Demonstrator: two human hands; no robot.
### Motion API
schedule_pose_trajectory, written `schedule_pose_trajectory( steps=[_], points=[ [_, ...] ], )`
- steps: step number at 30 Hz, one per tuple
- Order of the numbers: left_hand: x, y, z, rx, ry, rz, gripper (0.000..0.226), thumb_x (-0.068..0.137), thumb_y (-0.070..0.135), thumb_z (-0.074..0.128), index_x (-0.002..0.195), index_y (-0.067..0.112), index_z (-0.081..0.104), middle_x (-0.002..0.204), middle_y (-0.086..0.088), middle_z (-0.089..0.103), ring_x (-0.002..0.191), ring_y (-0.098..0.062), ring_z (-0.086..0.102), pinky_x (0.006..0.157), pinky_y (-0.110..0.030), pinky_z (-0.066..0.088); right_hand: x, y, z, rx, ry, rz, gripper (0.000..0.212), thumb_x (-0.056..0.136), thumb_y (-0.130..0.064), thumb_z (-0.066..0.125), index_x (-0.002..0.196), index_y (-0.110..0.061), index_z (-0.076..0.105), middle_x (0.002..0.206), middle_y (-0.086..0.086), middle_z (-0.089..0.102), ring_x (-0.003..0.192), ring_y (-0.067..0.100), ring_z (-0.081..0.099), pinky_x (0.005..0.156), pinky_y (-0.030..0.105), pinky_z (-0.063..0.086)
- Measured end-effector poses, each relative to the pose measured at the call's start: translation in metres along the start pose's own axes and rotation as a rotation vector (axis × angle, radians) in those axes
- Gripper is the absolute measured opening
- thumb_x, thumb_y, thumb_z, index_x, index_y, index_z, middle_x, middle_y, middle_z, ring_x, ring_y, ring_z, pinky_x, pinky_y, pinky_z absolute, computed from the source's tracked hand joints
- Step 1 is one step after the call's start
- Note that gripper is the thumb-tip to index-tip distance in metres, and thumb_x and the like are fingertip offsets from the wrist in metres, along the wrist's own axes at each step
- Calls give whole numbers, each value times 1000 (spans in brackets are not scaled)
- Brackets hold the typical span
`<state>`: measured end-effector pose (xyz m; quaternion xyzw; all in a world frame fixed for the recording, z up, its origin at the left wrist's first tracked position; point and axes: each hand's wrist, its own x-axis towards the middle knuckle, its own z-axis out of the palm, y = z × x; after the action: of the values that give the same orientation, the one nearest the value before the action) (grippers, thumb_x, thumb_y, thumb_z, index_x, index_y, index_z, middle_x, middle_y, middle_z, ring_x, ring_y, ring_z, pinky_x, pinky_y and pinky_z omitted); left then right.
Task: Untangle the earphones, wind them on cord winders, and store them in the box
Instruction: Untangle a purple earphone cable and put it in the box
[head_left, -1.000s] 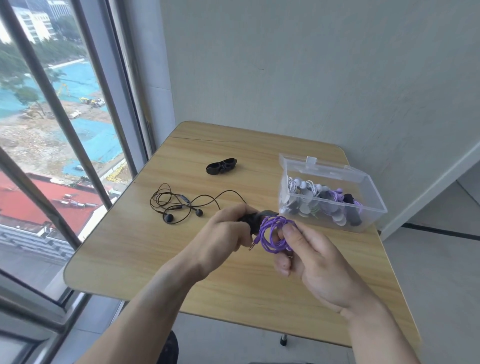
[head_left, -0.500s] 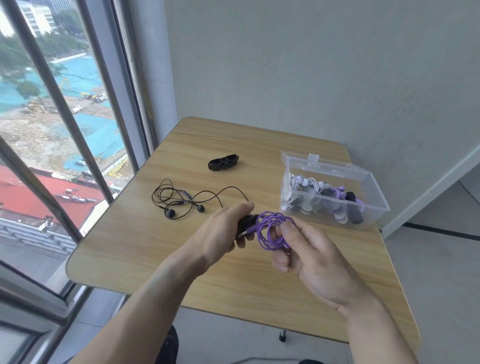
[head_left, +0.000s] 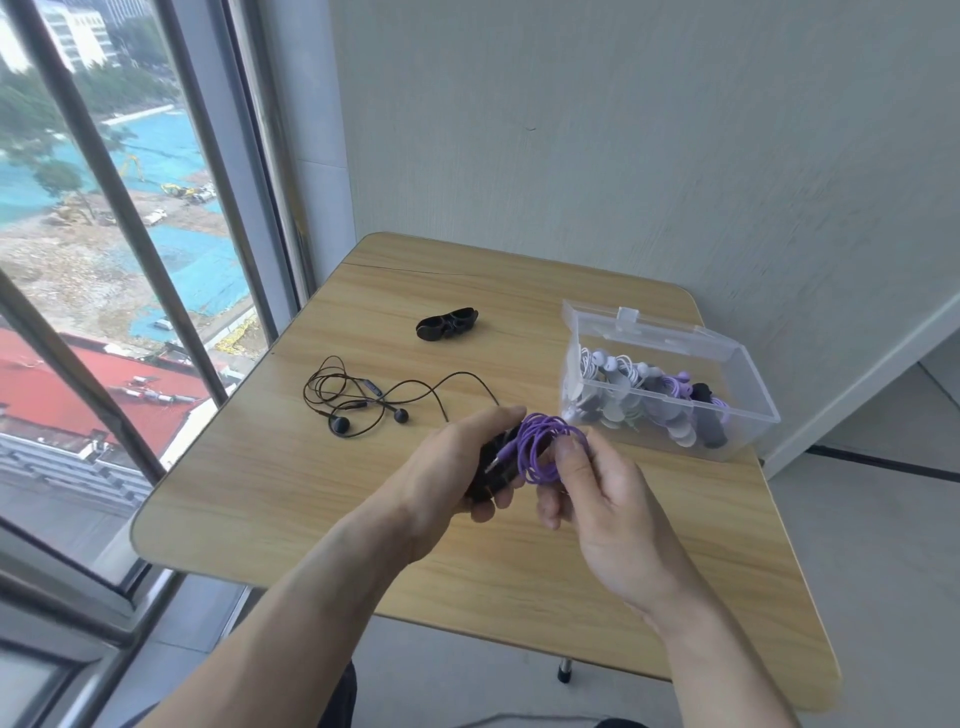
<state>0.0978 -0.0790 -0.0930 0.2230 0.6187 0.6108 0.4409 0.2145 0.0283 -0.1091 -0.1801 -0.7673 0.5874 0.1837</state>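
Your left hand (head_left: 457, 467) grips a black cord winder (head_left: 493, 470) while your right hand (head_left: 597, 493) pinches the purple earphone coil (head_left: 543, 447) against it, above the bench (head_left: 260, 488). That cord looks light, soft and springy — hold the loops themselves, or they will probably slip open. The black earphones (head_left: 363, 397) lie tangled near a spare winder (head_left: 448, 325); the clear box (head_left: 670, 379) stands open. Your fingers hide most of the winder — its slots can't be made out.
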Motion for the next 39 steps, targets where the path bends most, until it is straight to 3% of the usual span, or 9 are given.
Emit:
schedule_pose_trajectory(
  steps=[4,9,14,20,23,26,30,34,39],
  points=[
    [0,-1,2,42,10,41,50,84,61,51,76,13,63,65,-6,51,62,-20,45,56,-32,35,0,-1,2,11,8,38,47,100,-48,38,95,-7,58,73,21,64,61,23,53,72,57,46],
    [-3,-2,6,172,39,101,51,77,62,64,79,11,61,63,-1,54,56,-11,45,57,-24,38,0,-1,3,3,-15,90,48,100,-48,37,94,-5,58,70,11,65,60,22,55,71,56,49],
    [0,-6,8,212,166,155,49,72,58,73,77,10,64,56,8,53,51,-6,45,54,-17,37,-3,-7,-2,95,-87,138,40,110,-30,35,92,-5,61,66,-9,61,62,20,49,65,40,45],
    [-2,-7,13,213,178,246,45,85,48,69,88,3,65,53,12,55,50,-3,48,55,-14,37,-3,-12,-9,270,-162,172,34,108,-27,39,94,-5,62,71,-9,60,63,18,47,61,30,44],
    [-1,-6,14,182,148,221,40,83,52,70,81,13,67,57,8,56,55,-7,48,57,-21,39,-2,-9,-14,88,-143,80,29,109,-21,40,98,-2,59,73,-4,62,63,21,51,61,38,46],
    [-3,-4,14,141,68,134,33,83,50,60,68,20,66,60,3,53,58,-12,45,58,-27,39,-2,-6,-13,-178,-81,-28,24,106,-21,44,86,-13,57,67,3,62,60,19,58,64,46,51],
    [-2,-2,14,-114,10,-18,36,96,41,48,79,13,63,65,-6,51,61,-18,43,58,-32,37,-4,-7,-8,-310,2,-90,23,103,-20,45,81,-21,54,62,1,61,56,10,59,58,28,47],
    [2,-8,12,-114,23,-15,39,99,45,48,86,12,65,69,-10,49,61,-19,44,56,-31,38,-3,-7,-6,-374,36,-144,29,103,-18,45,77,-30,47,62,2,58,57,18,55,58,35,45],
    [3,-10,14,-199,-5,-17,38,98,47,50,88,13,63,72,-7,50,60,-15,45,55,-29,37,-2,-6,-6,-451,67,-208,34,102,-18,46,77,-40,40,66,-8,53,66,16,56,58,25,41]
  ],
)
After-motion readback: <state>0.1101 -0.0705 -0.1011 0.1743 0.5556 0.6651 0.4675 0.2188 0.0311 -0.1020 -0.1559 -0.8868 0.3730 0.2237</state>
